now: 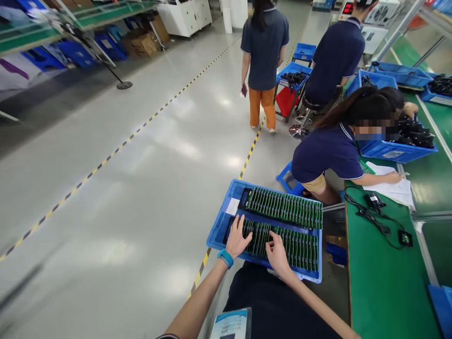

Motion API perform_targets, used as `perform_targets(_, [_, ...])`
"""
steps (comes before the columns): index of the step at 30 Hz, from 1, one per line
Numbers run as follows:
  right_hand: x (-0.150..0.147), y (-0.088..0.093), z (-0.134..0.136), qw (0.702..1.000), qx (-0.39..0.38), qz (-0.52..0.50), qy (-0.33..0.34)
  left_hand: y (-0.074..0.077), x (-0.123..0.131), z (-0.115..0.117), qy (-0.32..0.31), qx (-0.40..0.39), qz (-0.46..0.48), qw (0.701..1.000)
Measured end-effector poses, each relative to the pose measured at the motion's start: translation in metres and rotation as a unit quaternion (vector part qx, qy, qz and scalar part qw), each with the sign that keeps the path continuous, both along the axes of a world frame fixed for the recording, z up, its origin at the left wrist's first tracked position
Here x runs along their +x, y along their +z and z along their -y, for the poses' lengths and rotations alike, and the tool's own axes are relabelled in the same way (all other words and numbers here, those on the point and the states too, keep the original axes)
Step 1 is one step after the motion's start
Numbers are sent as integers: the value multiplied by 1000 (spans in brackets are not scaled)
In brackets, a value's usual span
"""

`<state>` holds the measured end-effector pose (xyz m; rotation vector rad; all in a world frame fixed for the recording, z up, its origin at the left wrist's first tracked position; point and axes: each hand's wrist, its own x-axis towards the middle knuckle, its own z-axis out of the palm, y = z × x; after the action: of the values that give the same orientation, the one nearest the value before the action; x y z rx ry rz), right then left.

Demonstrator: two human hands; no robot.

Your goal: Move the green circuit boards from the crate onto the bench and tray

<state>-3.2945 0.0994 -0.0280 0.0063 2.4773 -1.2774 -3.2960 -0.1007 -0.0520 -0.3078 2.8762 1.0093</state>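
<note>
A blue plastic tray (pixel 218 226) holds two rows of green circuit boards standing on edge, a back row (pixel 284 207) and a front row (pixel 298 249). My left hand (pixel 237 239), with a blue band on the wrist, reaches over the left end of the front row. Its fingers are spread and touch or hover at the boards there. Near the middle of that row, my right hand (pixel 277 254) has its thumb and index finger bent together at the top of a circuit board (pixel 263 235). The lower edges of the boards are hidden.
A person (pixel 323 150) writes on paper (pixel 390 188) at the green bench (pixel 381 282) on the right. A black power adapter (pixel 374 201) with cable lies there. Another person (pixel 266 52) stands ahead; one more (pixel 335 61) sits near blue bins. Yellow-black tape (pixel 130 136) marks the floor.
</note>
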Motion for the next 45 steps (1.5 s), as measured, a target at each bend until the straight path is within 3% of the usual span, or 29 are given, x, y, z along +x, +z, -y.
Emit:
perform_targets(7, [6,-9,18,998,60,5,-3,3,4,-4,20,-49,-22,998])
perform_targets(16, [-1,-4,56,996,81,-9,-37,3,6,-11,34,-98,7,995])
perform_targets(22, [-1,-11,65,991,104,8,-83,-4,8,-17,79,-82,51,992])
perform_targets(30, [-13,-20,71,973,139,71,-170,-10,5,-3,96,-53,93,990])
perform_targets(40, [-21,-24,89,966,176,90,-169,3,3,-6,84,-47,99,990])
perform_targets(45, [-23,-26,81,964,194,88,-157,11,-1,4,78,-54,103,990])
